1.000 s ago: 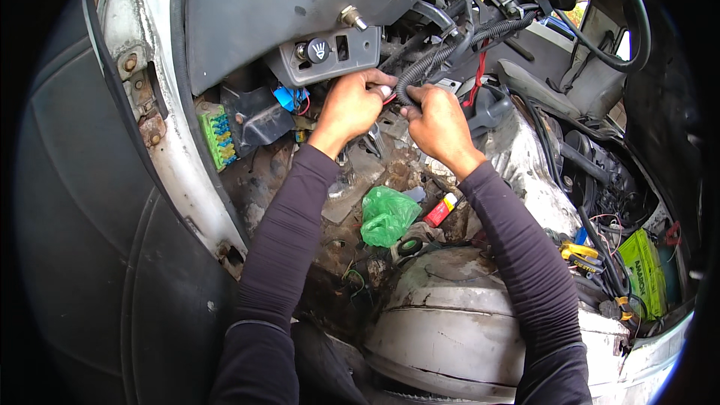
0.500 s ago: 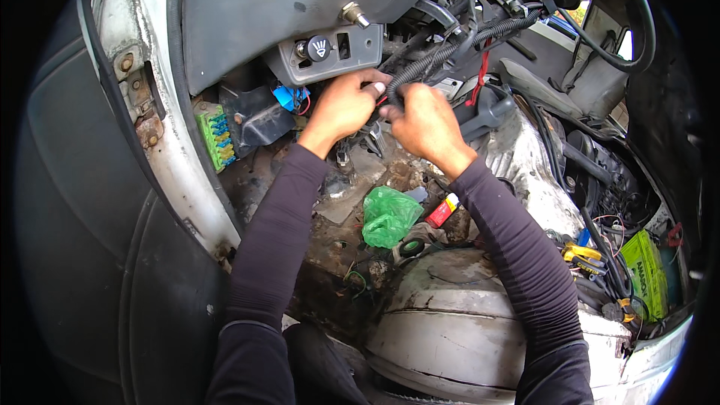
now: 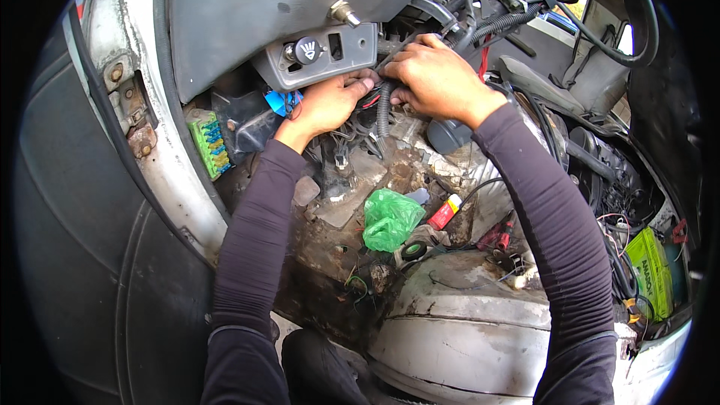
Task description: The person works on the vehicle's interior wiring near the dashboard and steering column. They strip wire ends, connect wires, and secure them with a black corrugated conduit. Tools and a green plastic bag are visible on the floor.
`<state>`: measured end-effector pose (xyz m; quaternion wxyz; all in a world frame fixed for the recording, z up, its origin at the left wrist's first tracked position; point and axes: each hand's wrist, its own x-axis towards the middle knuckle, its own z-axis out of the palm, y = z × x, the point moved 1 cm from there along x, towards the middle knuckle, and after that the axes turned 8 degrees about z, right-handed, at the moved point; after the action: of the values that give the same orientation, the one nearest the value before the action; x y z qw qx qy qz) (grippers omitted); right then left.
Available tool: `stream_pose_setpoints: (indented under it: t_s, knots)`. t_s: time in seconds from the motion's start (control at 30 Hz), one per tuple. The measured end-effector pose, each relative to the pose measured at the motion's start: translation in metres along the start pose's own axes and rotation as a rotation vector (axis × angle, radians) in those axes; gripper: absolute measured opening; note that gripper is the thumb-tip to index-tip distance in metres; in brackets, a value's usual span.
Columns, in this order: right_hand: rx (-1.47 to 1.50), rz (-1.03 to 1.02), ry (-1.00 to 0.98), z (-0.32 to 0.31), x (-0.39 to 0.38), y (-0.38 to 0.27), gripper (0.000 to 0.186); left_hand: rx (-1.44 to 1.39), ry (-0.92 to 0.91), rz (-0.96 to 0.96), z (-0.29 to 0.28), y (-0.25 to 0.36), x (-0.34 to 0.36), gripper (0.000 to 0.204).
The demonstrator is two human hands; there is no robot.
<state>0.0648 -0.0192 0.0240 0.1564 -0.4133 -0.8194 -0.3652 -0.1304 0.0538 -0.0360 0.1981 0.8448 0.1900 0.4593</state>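
Below the grey switch panel (image 3: 352,47), my left hand (image 3: 330,103) has its thumb and fingers closed on a bundle of wires (image 3: 371,97), some of them red. Close beside it on the right, my right hand (image 3: 437,79) curls its fingers around the upper end of a black corrugated tube (image 3: 383,111), which hangs down between the hands. My fingers hide exactly where the wires meet the tube. A blue connector (image 3: 277,102) with thin wires sits just left of my left wrist.
A fuse box (image 3: 208,144) is at the left by the door frame. On the dirty floor lie a green plastic bag (image 3: 392,219) and a red-and-white tube (image 3: 445,211). The steering wheel (image 3: 651,26) is at the upper right, a yellow-green package (image 3: 649,274) at the lower right.
My right hand has moved up, its fingers now above the corrugated tube, which hangs downward instead of slanting up to the right. My left hand has shifted slightly left.
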Motion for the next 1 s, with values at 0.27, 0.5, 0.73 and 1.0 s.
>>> stream_pose_setpoints:
  t_s: [0.27,0.5,0.73,1.0]
  knots:
    - [0.231,0.093,-0.078,0.003,0.030,0.018,0.029,0.147,0.019,0.086,-0.003,-0.018,-0.002,0.042]
    - [0.181,0.071,-0.066,0.014,0.038,0.030,0.028,0.134,-0.006,0.075,0.005,-0.023,-0.006,0.045]
    - [0.230,0.078,-0.181,0.003,0.025,0.022,0.046,0.229,0.308,0.197,0.013,-0.027,-0.001,0.033]
    - [0.363,0.118,-0.279,-0.006,0.044,0.018,0.035,0.181,0.236,0.150,0.010,-0.021,-0.010,0.028]
